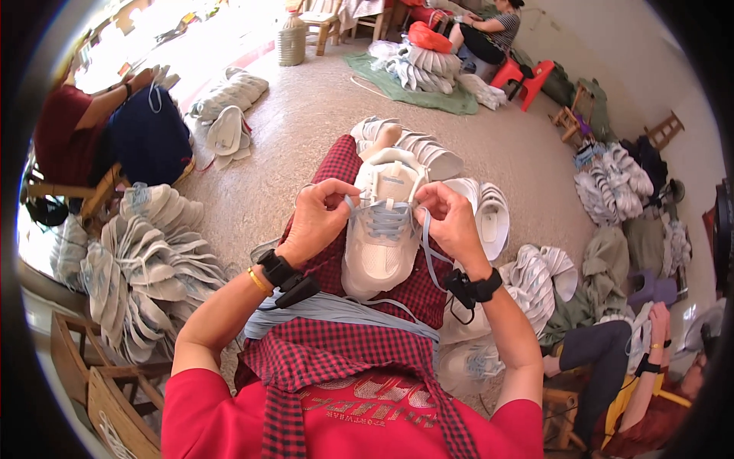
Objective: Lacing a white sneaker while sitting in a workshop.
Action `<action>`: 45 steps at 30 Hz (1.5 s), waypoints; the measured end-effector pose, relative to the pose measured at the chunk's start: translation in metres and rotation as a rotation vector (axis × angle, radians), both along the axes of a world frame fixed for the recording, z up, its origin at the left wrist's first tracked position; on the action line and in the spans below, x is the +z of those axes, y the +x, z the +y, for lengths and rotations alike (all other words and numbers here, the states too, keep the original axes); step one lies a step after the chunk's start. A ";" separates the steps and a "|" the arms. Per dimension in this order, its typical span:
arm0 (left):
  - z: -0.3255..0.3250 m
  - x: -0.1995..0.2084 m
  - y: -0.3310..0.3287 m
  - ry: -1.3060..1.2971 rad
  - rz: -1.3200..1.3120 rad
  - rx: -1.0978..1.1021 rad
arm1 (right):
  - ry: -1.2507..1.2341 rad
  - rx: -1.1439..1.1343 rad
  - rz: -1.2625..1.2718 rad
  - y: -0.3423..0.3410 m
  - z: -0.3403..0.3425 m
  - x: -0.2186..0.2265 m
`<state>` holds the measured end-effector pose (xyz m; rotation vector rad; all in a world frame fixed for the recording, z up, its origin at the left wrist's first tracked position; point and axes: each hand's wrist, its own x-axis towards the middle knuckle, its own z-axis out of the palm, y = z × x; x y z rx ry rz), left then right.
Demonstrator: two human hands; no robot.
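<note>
1. Bundle of pale blue flat laces point(336, 310) lies across lap, 6 o'clock of white mesh sneaker point(380, 229); a snag could drag it off.
2. Left hand point(317, 222) and right hand point(451, 222) each pinch an end of the threaded blue lace point(386, 216).
3. Uneven pull risks lopsided ends or a skipped eyelet.
4. Sneaker only rests on the checked thigh; a hard tug may tip it.

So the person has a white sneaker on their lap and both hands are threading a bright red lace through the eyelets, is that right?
Not quite. The lace is pale blue, not red. The rest holds: in the head view a white sneaker rests on the person's lap, and the left hand and right hand each pinch the lace near the top eyelets.
</note>
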<state>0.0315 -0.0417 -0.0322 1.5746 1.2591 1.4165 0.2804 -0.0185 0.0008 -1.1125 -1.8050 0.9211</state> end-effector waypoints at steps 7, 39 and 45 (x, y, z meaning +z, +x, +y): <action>-0.007 0.008 0.001 0.043 0.142 0.033 | -0.014 0.022 -0.043 -0.007 -0.001 0.006; 0.093 0.101 0.021 0.292 1.338 -1.014 | 0.284 0.541 -1.138 -0.016 0.046 0.067; 0.079 0.108 0.037 -0.125 1.446 -0.656 | 0.174 0.384 -1.020 -0.027 0.045 0.053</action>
